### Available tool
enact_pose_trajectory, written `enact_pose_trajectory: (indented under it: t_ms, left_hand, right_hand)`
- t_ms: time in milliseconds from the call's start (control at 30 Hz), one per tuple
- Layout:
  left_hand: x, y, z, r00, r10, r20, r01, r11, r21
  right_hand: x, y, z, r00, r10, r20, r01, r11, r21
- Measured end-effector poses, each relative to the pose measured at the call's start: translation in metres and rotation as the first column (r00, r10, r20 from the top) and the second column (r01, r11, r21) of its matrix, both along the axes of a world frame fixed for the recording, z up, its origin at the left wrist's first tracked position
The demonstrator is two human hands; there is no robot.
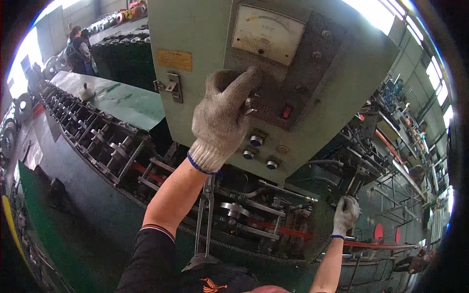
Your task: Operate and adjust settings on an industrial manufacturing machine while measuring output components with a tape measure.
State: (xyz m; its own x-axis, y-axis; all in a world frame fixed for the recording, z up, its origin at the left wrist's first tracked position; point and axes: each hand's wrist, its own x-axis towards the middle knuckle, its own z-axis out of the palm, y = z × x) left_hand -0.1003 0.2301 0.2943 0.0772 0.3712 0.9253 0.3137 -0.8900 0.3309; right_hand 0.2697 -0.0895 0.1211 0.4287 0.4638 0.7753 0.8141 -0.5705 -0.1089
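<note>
A grey-white knitted glove with a blue-edged cuff covers my left hand (pixel 221 110), raised to the front of a green control cabinet (pixel 200 29). Its fingers curl at a small round knob (pixel 250 103), partly hidden behind them. Above the hand sits a needle gauge (pixel 267 34); a red switch (pixel 287 112) is right of the knob, and several push buttons (pixel 256 140) are below. Far to the right, my gloved right hand (pixel 346 213) is closed at a dark upright part of the machine (pixel 348 183). What its fingers grip is hidden.
A roller line (pixel 97 136) runs from the far left beneath the cabinet. Long-handled pliers or cutters (pixel 207 205) stand upright near my body. A green sheet-metal cover (pixel 127 100) lies behind the rollers. People (pixel 79 51) stand at the far left; metal racks (pixel 391 195) fill the right.
</note>
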Motion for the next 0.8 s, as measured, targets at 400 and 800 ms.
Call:
enact_pose_trajectory:
  t_ms: [400,800]
  left_hand:
    - [0.029,0.017,-0.03,0.99,0.106,-0.091,-0.101,0.993,0.055]
    - [0.031,-0.103,-0.133,0.924,-0.361,-0.128,0.277,0.861,-0.427]
  right_hand:
    - [0.063,-0.071,0.008,0.973,-0.099,-0.208,0.085,0.994,-0.072]
    - [0.023,-0.018,-0.023,1.0,0.027,0.014,-0.026,0.996,-0.087]
